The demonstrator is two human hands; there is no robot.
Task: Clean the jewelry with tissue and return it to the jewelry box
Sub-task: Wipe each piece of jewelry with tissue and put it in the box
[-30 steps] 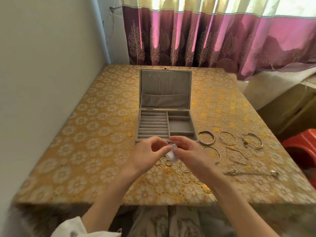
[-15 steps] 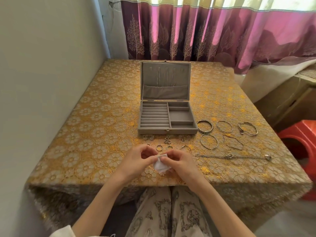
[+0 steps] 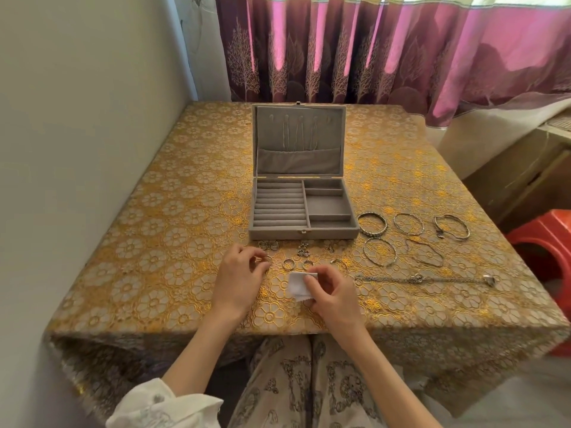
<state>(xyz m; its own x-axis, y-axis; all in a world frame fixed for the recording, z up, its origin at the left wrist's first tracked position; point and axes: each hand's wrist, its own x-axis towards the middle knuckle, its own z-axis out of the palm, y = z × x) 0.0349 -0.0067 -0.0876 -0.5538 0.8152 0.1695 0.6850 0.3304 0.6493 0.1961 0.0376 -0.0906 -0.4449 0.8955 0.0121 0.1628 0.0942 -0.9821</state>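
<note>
- The left hand (image 3: 239, 274) sits left of the frame's centre, its fingers curled down at a small ring (image 3: 265, 260) on the tablecloth (image 3: 148, 242); whether it pinches the ring or only touches it I cannot tell
- The right hand (image 3: 332, 293) sits just right of centre, thumb and fingers pinching a white tissue (image 3: 298, 287) that juts out toward the left hand
- The two hands are apart, with a strip of cloth between them
- The ring lies at the left hand's fingertips, so that hand is clearly nearer; the tissue waits just to the lower right of it, a short sideways carry
- More rings (image 3: 289, 264) lie in a loose row between the hands and the jewelry box (image 3: 304, 233), which stands open just above them in the frame, lid upright, long axis across the picture
- The ribbed ring slots fill the box's left half, straight above the left hand
- Bangles (image 3: 372, 223) and a long chain (image 3: 423, 278) lie at centre right, well clear of the hands
- Open cloth spreads to the left; the near table edge runs just below the wrists, so a dropped ring could, I judge, roll off into the lap
</note>
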